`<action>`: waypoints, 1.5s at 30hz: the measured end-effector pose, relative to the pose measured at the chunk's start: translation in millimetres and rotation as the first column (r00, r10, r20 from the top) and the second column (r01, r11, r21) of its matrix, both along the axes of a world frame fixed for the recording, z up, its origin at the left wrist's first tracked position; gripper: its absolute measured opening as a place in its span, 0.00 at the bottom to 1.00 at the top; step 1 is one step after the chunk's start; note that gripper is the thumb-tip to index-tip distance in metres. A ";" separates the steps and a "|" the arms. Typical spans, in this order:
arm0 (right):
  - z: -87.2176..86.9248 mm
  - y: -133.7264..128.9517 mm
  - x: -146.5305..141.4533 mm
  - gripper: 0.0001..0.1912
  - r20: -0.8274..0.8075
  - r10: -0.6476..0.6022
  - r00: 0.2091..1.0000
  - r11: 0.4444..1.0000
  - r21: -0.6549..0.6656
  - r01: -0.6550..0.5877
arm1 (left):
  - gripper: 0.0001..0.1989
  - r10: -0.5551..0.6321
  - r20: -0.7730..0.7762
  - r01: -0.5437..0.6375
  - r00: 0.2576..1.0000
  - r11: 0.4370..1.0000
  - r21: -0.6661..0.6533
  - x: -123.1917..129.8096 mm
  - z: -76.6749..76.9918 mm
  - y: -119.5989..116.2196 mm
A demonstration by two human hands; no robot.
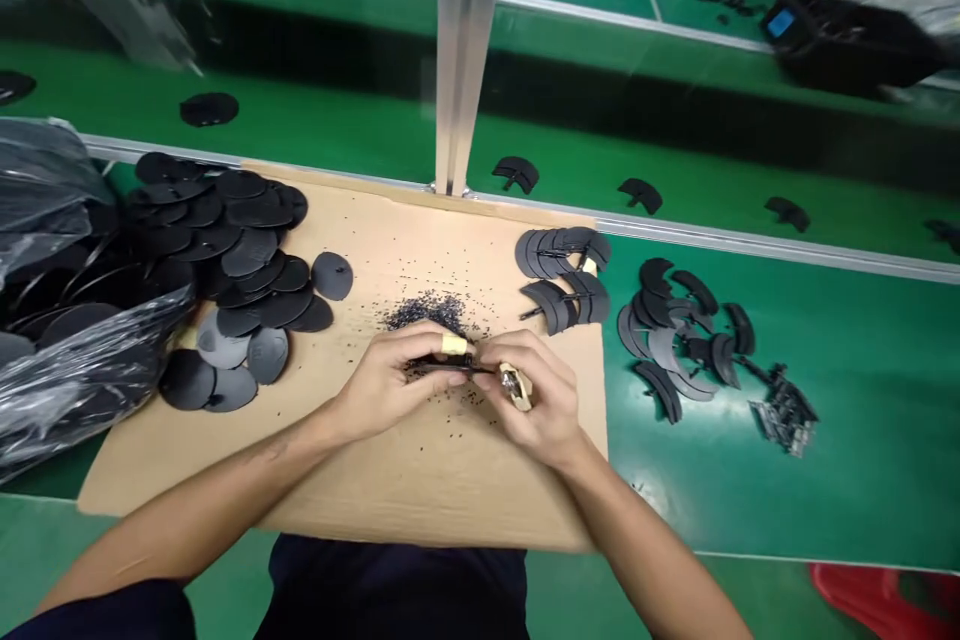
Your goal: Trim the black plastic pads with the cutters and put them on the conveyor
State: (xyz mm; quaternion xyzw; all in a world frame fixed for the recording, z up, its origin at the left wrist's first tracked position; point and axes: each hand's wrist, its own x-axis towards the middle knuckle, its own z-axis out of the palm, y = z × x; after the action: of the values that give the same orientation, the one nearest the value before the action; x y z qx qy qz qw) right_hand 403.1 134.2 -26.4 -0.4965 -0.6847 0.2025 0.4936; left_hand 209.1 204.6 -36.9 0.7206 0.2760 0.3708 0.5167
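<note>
My left hand is closed on a thin black plastic piece, pinched between thumb and fingers. Pale yellow tape wraps one of its fingertips. My right hand meets it at the piece's right end, fingers curled around a small metal tool with a yellowish wrapping. The tool's working end is hidden by the fingers, so its kind cannot be made out. Just beyond both hands lies a heap of tiny black bits, with more scattered around on the cardboard sheet.
Flat black discs are piled at left beside a clear plastic bag. Curved black pieces lie in rows at right, more loose on the green table, near small dark parts. A metal post stands ahead, before the green belt.
</note>
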 end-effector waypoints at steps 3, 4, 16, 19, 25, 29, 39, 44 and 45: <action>0.6 4.7 7.6 0.11 0.109 0.030 0.994 0.999 -0.016 -0.028 | 0.09 0.041 -0.008 -0.039 0.999 0.985 0.171 -2.4 0.5 3.2; 0.1 6.3 10.1 0.12 0.159 0.033 0.987 0.999 -0.018 -0.031 | 0.10 0.046 -0.011 -0.042 0.999 0.978 0.204 -3.3 0.3 4.8; -13.7 12.5 24.6 0.14 0.529 -0.003 0.849 1.000 0.019 -0.008 | 0.13 -0.034 -0.085 0.064 0.996 0.924 0.376 -8.3 -1.3 15.5; -12.5 12.5 23.5 0.14 0.577 -0.020 0.817 1.000 0.031 0.002 | 0.10 -0.077 -0.076 0.101 0.994 0.913 0.396 -8.5 -0.4 17.4; -9.1 14.1 21.5 0.11 0.650 -0.080 0.756 0.995 0.094 0.025 | 0.11 -0.117 -0.062 0.132 0.991 0.903 0.408 -9.6 -1.2 20.4; -8.8 14.8 21.5 0.10 0.654 -0.090 0.751 0.994 0.106 0.027 | 0.15 -0.144 -0.047 0.150 0.989 0.899 0.412 -11.2 -1.3 21.9; -3.8 12.1 18.3 0.13 0.701 -0.100 0.706 0.993 0.116 0.025 | 0.13 -0.176 -0.043 0.179 0.983 0.909 0.377 -11.5 -2.1 20.6; -7.3 9.5 20.4 0.14 0.674 -0.091 0.733 0.996 0.065 0.065 | 0.11 -0.113 -0.055 0.125 0.992 0.926 0.356 -9.1 -2.4 20.5; -7.4 9.6 20.8 0.14 0.681 -0.112 0.724 0.994 0.070 0.087 | 0.11 -0.096 -0.056 0.110 0.994 0.926 0.362 -8.6 -1.2 20.7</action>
State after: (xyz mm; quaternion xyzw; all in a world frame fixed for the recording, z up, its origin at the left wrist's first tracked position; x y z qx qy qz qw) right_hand 423.9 143.8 -33.9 -0.5639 -0.7938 -0.0324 0.2254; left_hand 200.5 225.3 -38.0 0.8242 0.1739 0.3744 0.3878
